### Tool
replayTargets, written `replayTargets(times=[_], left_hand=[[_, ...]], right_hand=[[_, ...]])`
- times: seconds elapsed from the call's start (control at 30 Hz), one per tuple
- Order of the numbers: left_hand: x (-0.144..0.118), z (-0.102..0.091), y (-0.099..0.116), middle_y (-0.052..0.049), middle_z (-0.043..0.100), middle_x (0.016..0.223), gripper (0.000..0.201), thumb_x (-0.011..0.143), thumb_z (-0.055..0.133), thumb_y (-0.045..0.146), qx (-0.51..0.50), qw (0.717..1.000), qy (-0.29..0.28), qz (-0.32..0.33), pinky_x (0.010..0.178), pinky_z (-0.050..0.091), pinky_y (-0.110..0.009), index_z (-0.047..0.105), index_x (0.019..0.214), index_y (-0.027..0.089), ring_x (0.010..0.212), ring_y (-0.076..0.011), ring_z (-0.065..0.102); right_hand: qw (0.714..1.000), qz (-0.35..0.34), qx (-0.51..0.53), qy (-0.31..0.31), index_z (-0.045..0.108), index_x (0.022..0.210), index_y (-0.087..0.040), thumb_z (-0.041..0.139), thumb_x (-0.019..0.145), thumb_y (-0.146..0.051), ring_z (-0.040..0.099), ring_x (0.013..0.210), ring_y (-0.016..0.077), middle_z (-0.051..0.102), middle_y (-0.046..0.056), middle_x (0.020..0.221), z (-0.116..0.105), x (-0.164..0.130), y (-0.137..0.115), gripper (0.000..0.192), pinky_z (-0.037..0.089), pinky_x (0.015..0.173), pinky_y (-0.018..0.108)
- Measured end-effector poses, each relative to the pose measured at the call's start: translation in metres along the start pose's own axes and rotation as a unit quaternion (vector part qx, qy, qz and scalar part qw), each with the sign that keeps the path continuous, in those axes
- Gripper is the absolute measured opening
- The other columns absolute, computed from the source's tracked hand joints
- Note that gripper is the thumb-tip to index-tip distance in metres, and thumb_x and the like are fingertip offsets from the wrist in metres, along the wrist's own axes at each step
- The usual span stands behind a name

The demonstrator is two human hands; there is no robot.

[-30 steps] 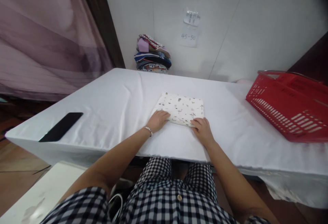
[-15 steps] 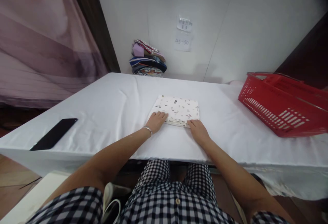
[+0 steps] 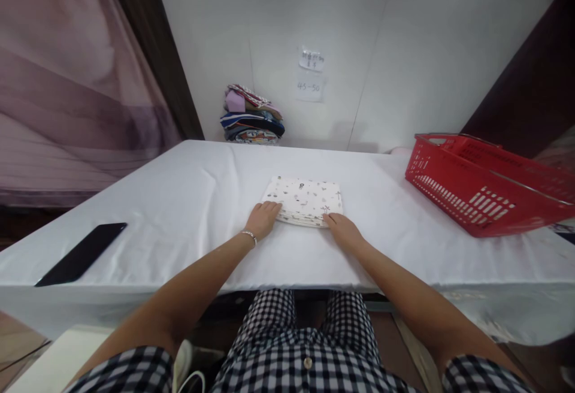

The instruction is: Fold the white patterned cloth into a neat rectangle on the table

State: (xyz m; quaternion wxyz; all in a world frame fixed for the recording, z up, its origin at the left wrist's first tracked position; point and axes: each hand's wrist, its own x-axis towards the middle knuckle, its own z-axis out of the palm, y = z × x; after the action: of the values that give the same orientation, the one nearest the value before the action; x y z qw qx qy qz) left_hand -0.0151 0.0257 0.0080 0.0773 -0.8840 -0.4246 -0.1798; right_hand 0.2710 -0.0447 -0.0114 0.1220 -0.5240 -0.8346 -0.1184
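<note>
The folded printed cloth [image 3: 308,195] lies flat at the middle of the white-covered table [image 3: 390,219], straight ahead of the person at 12 o'clock. The left hand [image 3: 263,219] is over its near-left corner, so the bulk of the cloth spreads from there toward 1 to 2 o'clock; the right hand [image 3: 343,230] is at the near-right corner, with the cloth running off toward 10 to 11. Neither hand is nearer — both touch it. The left fingers rest on top, the right fingertips meet the front edge; whether either hand pinches the layers or merely presses them I cannot tell, the thumbs being hard to make out. The cloth's long axis seems to run from 9 to 3 o'clock, its right end drawn very slightly toward the person, though the slanting view makes its proportions uncertain. Its stacked, layered edge faces 6 o'clock — toward the person — and the opposite edge faces 12.
</note>
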Motion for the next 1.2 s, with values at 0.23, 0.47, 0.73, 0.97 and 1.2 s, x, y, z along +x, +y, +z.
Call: replayTargets(times=[0.23, 0.47, 0.73, 0.97, 1.2], left_hand=[[-0.001, -0.018, -0.009, -0.012, 0.062, 0.11, 0.041, 0.074, 0.041, 0.006, 0.024, 1.0, 0.001, -0.018, 0.089, 0.04, -0.04, 0.057, 0.111, 0.017, 0.105, -0.0252, 0.054], [0.034, -0.076, -0.023, -0.013, 0.062, 0.11, 0.042, 0.079, 0.044, 0.016, -0.014, 0.996, 0.092, 0.019, 0.094, 0.04, -0.041, 0.051, 0.119, 0.012, 0.104, -0.025, 0.055], [0.072, -0.162, -0.026, -0.003, 0.056, 0.116, 0.048, 0.076, 0.052, 0.028, -0.183, 0.965, 0.176, -0.062, 0.09, 0.043, -0.032, 0.047, 0.124, 0.022, 0.099, -0.0174, 0.054], [0.109, -0.052, -0.06, -0.003, 0.066, 0.096, 0.038, 0.063, 0.065, 0.033, -0.402, 0.872, -0.002, -0.28, 0.074, 0.047, -0.025, 0.065, 0.098, 0.018, 0.078, -0.0141, 0.06], [0.117, 0.034, -0.074, -0.006, 0.069, 0.097, 0.039, 0.061, 0.068, 0.047, -0.455, 0.805, -0.041, -0.378, 0.081, 0.046, -0.03, 0.069, 0.089, 0.019, 0.092, -0.0206, 0.061]], right_hand=[[1.0, -0.013, 0.018, 0.007, 0.046, 0.129, -0.016, 0.036, 0.076, 0.0, 0.054, 0.101, 0.0215, 0.058, 0.012, 0.116, -0.021, 0.004, 0.01, 0.056, 0.045, 0.082, 0.034], [0.991, -0.017, 0.051, 0.127, 0.048, 0.128, -0.019, 0.034, 0.078, -0.003, 0.05, 0.112, 0.0215, 0.054, 0.01, 0.123, -0.096, 0.027, 0.03, 0.054, 0.044, 0.093, 0.038], [0.933, 0.008, 0.225, 0.282, 0.049, 0.126, -0.027, 0.044, 0.077, -0.009, 0.05, 0.114, 0.0206, 0.049, 0.005, 0.128, -0.176, 0.053, 0.052, 0.052, 0.049, 0.085, 0.038], [0.859, 0.274, 0.408, 0.144, 0.061, 0.111, -0.015, 0.048, 0.068, -0.012, 0.062, 0.08, 0.0166, 0.064, 0.009, 0.102, -0.057, 0.105, 0.096, 0.046, 0.052, 0.067, 0.03], [0.818, 0.391, 0.412, 0.091, 0.066, 0.099, -0.012, 0.048, 0.064, -0.01, 0.063, 0.085, 0.0182, 0.068, 0.01, 0.097, 0.036, 0.127, 0.109, 0.04, 0.05, 0.079, 0.034]])
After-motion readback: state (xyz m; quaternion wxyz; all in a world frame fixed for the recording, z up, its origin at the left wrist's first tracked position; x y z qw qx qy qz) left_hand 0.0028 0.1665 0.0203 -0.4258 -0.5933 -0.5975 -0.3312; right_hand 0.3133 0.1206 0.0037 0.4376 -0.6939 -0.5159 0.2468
